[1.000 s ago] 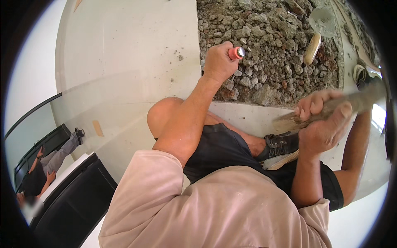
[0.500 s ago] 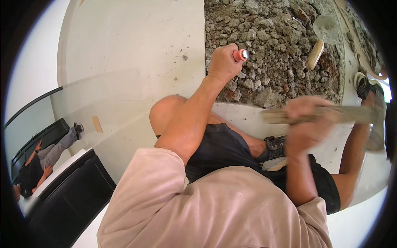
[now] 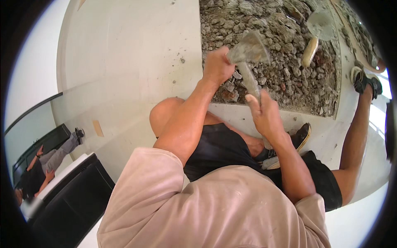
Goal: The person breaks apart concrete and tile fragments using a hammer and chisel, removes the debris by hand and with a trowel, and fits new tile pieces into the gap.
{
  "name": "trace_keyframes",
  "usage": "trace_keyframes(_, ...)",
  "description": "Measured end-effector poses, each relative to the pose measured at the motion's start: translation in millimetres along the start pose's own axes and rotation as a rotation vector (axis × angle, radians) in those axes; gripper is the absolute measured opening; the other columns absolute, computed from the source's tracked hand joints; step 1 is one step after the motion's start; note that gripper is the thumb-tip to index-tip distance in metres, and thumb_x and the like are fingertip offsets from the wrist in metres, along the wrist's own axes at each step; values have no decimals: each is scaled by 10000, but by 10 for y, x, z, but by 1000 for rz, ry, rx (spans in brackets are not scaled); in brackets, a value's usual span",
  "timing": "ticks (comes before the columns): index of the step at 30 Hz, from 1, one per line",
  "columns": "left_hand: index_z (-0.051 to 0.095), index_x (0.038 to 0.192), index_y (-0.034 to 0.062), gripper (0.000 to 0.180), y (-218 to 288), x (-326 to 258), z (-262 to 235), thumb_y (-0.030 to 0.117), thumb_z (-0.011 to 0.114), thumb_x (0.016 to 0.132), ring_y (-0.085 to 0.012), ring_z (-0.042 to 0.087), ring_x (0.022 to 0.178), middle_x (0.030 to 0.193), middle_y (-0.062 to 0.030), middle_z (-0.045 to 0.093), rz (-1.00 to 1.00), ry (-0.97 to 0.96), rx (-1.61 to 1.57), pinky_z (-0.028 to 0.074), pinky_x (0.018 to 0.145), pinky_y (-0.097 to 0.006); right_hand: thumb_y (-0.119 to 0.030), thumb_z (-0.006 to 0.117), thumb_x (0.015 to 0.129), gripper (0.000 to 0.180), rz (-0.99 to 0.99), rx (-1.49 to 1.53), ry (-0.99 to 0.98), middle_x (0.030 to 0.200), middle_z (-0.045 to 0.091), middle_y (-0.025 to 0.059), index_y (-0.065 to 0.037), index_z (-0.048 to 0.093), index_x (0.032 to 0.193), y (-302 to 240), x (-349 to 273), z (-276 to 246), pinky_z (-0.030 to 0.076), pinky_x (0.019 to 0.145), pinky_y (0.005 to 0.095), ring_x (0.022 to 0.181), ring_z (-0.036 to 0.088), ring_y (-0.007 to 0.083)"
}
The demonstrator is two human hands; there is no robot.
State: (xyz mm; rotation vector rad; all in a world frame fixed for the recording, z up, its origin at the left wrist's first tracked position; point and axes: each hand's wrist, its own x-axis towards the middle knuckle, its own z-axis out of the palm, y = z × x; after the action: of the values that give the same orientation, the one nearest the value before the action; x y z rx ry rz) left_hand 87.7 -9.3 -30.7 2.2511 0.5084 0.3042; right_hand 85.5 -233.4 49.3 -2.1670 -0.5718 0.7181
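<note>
Since the earlier frames the hammer (image 3: 249,53) has been swung from the far right across to the middle, so that its blurred head is now beside the left hand (image 3: 218,66), over the rubble (image 3: 281,45). The right hand (image 3: 264,115) has been brought inward with it, and its fingers (image 3: 253,100) are wrapped round the lower part of the handle. The left hand is clenched into a fist just left of the hammer head; the small tool seen in it earlier is hidden now, so what those fingers grasp cannot be told.

The rubble is spread beyond the fingers of both hands, in a rough bed bounded by a smooth pale slab (image 3: 132,62) to the left and a pale edge nearer the knees. A trowel (image 3: 316,31) is lying on the rubble to the right of the hammer head, well apart from both hands.

Much appears to have been broken already: the bed is covered with loose grey and reddish lumps. The slab to the left is untouched, and the broken material has not been cleared, so breaking is judged to be well under way but not finished.
</note>
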Motion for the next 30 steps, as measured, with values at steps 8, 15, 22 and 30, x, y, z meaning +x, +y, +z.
trace_keyframes(8, 622, 809, 88, 146, 378, -288, 292, 175, 739, 814, -361, 656, 727, 790, -121, 644, 480, -208, -95, 522, 656, -461, -280, 612, 1071, 307, 208, 281, 290, 634, 593, 132, 6, 558, 972, 254, -237, -402, 430, 508, 413, 545, 563, 231)
trace_keyframes(15, 581, 802, 92, 207, 567, -493, 244, 167, 763, 735, -370, 659, 743, 821, -117, 654, 389, -255, 40, 520, 657, -488, -277, 631, 1070, 299, 331, 350, 217, 622, 523, 31, -2, 576, 967, 351, -295, -520, 382, 485, 339, 557, 470, 112)
trace_keyframes(22, 579, 739, 74, 148, 214, -352, 75, 114, 721, 759, -416, 646, 731, 739, -170, 644, 139, -184, 216, 522, 646, -500, -294, 639, 1064, 326, 298, 429, 117, 638, 552, 52, 19, 598, 982, 278, -209, -322, 406, 510, 345, 565, 480, 118)
trace_keyframes(30, 608, 779, 53, 147, 145, -281, 162, 111, 743, 778, -452, 648, 742, 771, -191, 671, 29, -126, 288, 520, 674, -520, -366, 472, 1130, 326, 266, 790, 166, 682, 541, 0, -55, 566, 1112, 53, -246, -676, 448, 484, 292, 523, 528, 132)
